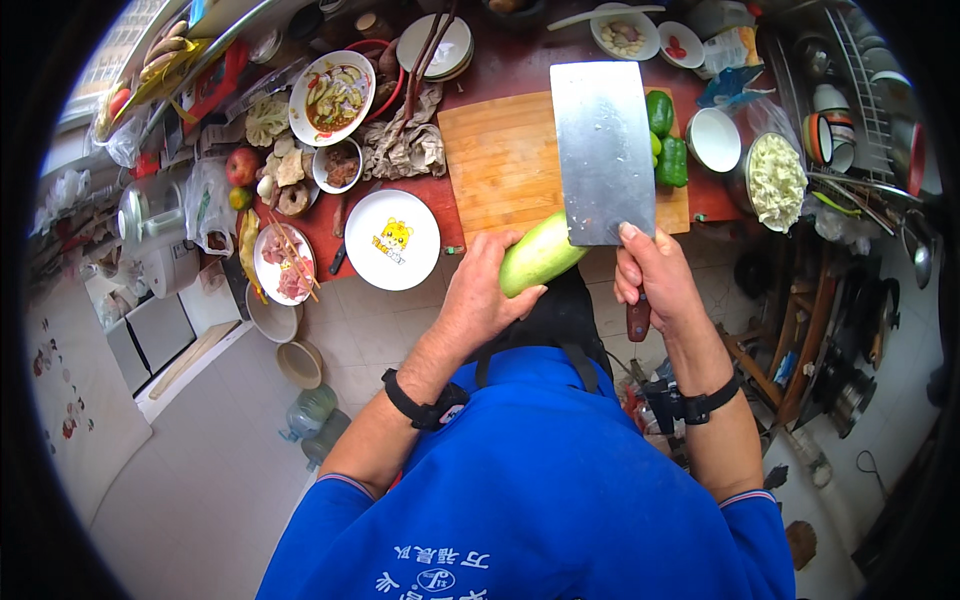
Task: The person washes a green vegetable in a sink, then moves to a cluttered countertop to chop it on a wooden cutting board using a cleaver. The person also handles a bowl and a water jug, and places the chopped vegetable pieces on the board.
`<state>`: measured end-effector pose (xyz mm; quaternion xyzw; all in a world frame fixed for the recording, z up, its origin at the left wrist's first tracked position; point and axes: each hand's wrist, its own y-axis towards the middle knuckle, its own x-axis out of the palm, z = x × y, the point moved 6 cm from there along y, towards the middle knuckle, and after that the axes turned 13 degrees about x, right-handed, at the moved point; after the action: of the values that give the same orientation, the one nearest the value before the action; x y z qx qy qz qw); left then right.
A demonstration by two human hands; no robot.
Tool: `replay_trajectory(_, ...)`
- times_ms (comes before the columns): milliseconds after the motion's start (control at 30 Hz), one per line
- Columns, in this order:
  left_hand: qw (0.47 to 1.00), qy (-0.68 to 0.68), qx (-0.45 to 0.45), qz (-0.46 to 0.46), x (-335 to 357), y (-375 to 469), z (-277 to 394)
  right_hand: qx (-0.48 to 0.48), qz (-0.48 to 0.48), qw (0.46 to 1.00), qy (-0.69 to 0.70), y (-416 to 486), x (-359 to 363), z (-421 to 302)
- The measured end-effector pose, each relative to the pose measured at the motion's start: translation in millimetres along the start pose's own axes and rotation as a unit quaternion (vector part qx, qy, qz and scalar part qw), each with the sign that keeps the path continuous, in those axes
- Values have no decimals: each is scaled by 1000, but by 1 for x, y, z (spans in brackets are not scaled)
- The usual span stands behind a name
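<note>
My left hand (484, 289) is wrapped around a pale green gourd (540, 259), holding it tilted at the near edge of the wooden cutting board (502, 150). In my right hand (656, 274) is a Chinese cleaver (604, 150), gripped by its brown wooden handle. The broad blade points away from me over the board and hides the far end of the gourd, so I cannot tell whether they touch. Several green bell peppers (670, 157) lie at the board's right side, partly behind the blade. A white plate (393, 244) with a cartoon tiger sits left of the gourd.
To the left are a bowl of sauced vegetables (331, 97), a plate of sliced meat with chopsticks (285, 264) and a small knife (338, 259). On the right stand a white bowl (713, 140) and a bowl of cut pale vegetable (777, 180). A plate of garlic (624, 34) is at the back.
</note>
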<state>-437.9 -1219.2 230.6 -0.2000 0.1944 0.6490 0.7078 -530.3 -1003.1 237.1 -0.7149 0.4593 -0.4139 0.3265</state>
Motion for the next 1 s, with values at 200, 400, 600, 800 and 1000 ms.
replay_trajectory(200, 997, -25, -73, 23, 16, -10, -26, -110, 164, 970, -141, -25, -15, -6)
replay_trajectory(400, 960, -55, -268, -62, 39, -33, -72, -366, 216, 715, -556, -45, 12, 0)
replay_trajectory(600, 978, -83, -168, -87, 47, -33, -80, -294, 155, 634, -698, -44, 3, 42)
replay_trajectory(800, 963, -57, -244, -102, 44, -35, -76, -324, 166, 627, -689, -41, -4, 48)
replay_trajectory(1000, 968, 29, -244, -54, 14, -49, -67, -312, 267, 661, -628, -16, -12, 38)
